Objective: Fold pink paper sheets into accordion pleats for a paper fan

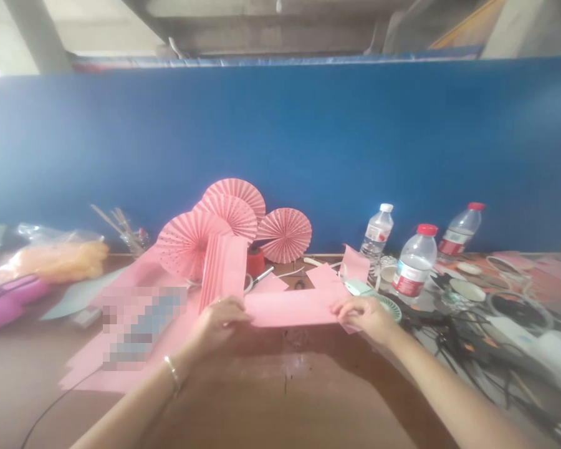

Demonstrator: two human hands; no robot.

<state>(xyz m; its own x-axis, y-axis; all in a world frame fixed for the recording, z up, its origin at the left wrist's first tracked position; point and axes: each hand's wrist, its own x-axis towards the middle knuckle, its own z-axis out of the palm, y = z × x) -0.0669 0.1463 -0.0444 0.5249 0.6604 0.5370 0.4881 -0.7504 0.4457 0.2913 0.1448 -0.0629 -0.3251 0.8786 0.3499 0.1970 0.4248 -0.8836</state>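
A strip of pink paper (292, 307) stretches level between my two hands above the brown table. My left hand (224, 317) pinches its left end, and a silvery bracelet sits on that wrist. At the other end, my right hand (362, 315) grips the paper between thumb and fingers. Just behind my left hand stands an accordion-pleated pink paper (224, 265). Round pleated pink paper fans (287, 235) lean against the blue partition, some overlapping at the left. Pink paper sheets (98, 368) lie under a pixelated, blurred-out patch at the left.
Plastic bottles (415, 265) stand at the right, beside tangled black cables (449, 337) and a white power strip (518, 337). A green round fan (389, 307) lies near my right hand. Further left are a bag of orange material (58, 259) and a purple item (12, 302). A blue partition (280, 137) closes off the back.
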